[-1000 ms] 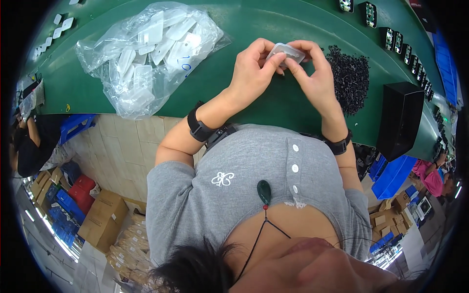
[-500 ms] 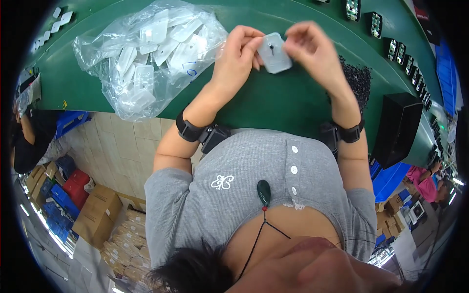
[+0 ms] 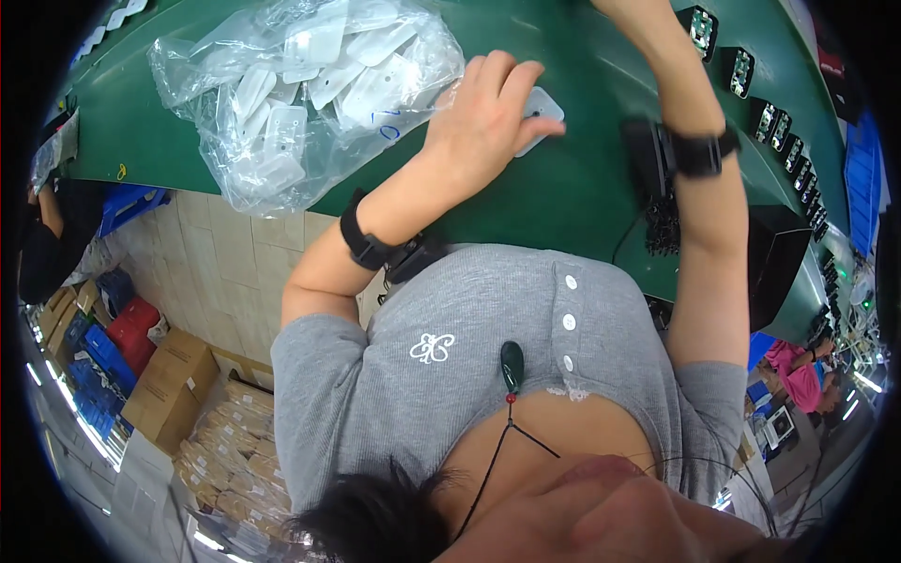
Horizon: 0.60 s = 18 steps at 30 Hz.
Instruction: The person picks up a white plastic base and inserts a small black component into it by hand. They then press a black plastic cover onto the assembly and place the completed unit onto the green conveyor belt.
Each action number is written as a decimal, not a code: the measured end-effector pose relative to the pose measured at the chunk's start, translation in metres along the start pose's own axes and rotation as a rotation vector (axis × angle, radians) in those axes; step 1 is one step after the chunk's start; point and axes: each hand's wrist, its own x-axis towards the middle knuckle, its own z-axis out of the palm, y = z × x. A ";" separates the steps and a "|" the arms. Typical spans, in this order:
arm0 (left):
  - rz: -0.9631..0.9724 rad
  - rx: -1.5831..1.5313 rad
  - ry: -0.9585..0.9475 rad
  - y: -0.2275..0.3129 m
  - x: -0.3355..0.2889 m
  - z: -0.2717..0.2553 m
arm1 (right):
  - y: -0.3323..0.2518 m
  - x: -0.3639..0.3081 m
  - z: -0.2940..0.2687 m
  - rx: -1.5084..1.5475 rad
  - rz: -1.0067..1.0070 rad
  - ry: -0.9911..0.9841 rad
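Note:
My left hand (image 3: 488, 113) is palm down over a translucent white plastic plate (image 3: 539, 105), fingers apart and thumb lying across it. The hand hides the plate's left part, and whether the plate touches the table cannot be made out. My right arm stretches toward the top edge, where only the back part of my right hand (image 3: 643, 21) shows. Its fingers are cut off by the edge. Left of my left hand, a clear plastic bag (image 3: 225, 174) holds several similar white plates (image 3: 282, 136). Small black parts (image 3: 663, 230) lie in a pile partly behind my right wrist device.
A green table (image 3: 582, 178) spreads under everything. Along its right side stand several black housings with circuit boards (image 3: 740, 70). A black box (image 3: 779, 253) stands near the right edge, behind my forearm. Cardboard boxes (image 3: 169, 385) and a co-worker's arm (image 3: 49, 211) are at the left.
My right hand has left the plate and moved up, mostly out of the picture. My left hand has turned palm down over the plate, which sits slightly lower and tilted differently.

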 end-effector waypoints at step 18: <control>0.211 -0.289 -0.030 -0.023 -0.022 -0.009 | -0.021 -0.182 -0.017 0.462 -0.159 0.148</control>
